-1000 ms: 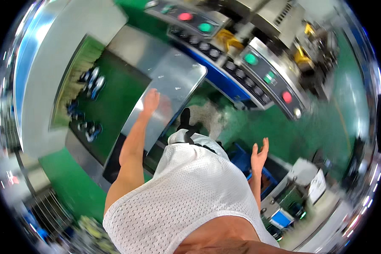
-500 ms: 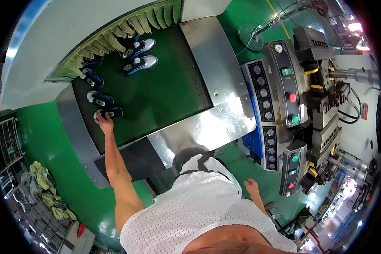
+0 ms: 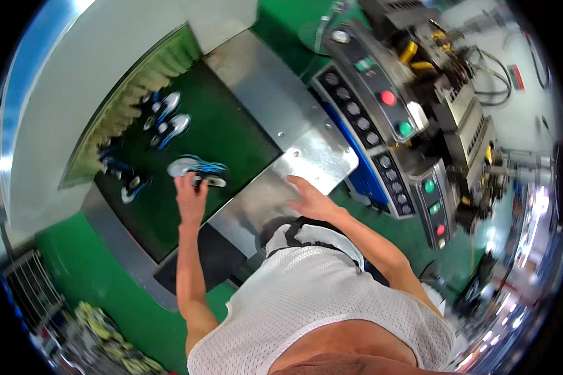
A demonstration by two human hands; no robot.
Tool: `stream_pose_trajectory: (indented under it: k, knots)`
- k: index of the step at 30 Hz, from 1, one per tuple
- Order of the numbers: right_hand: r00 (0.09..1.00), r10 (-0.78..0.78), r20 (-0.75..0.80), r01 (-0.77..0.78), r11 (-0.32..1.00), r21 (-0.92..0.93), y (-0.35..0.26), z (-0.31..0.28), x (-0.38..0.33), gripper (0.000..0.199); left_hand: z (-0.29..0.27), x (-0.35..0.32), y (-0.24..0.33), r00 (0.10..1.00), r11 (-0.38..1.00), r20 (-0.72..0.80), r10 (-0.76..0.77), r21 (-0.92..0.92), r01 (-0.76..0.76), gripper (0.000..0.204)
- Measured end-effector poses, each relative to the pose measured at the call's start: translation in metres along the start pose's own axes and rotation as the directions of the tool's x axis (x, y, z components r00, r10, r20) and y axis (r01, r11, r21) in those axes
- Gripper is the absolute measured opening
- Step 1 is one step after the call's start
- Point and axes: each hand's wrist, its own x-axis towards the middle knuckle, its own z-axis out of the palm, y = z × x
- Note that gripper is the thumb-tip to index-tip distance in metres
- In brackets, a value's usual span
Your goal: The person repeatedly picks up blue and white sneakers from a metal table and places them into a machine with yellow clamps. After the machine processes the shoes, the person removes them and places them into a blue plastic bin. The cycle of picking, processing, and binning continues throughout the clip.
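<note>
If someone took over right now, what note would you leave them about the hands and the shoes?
Left hand: gripping a blue-and-white shoe at the near edge of the green belt.
Right hand: flat on the steel table, holding nothing.
Done: one shoe picked up.
Left: two shoes near the fringe curtain and two more to the left are still on the belt.

Green conveyor belt [image 3: 225,134] with shoes [image 3: 169,119], steel plate [image 3: 294,169] alongside.
</note>
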Motion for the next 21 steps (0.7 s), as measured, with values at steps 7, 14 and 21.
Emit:
stream_pose_trajectory:
  k: [7, 14, 21]
  knots:
    - [0.783, -0.245, -0.572, 0.1, 0.957, -0.273, 0.009, -0.061, -0.059, 0.072, 0.12, -0.02, 0.257, 0.781, 0.831, 0.307, 0.544, -0.325, -0.451, 0.035]
    - [0.505, 0.367, -0.781, 0.199, 0.831, 0.52, 0.057, -0.148, -0.262, 0.067, 0.188, -0.053, 0.475, 0.275, 0.408, 0.301, 0.913, -0.688, -0.601, 0.055]
    - [0.125, 0.658, -0.743, 0.818, 0.356, 0.453, 0.101, -0.14, -0.416, 0.054, 0.339, -0.1, 0.601, 0.236, 0.404, 0.331, 0.914, -0.8, -0.443, 0.039]
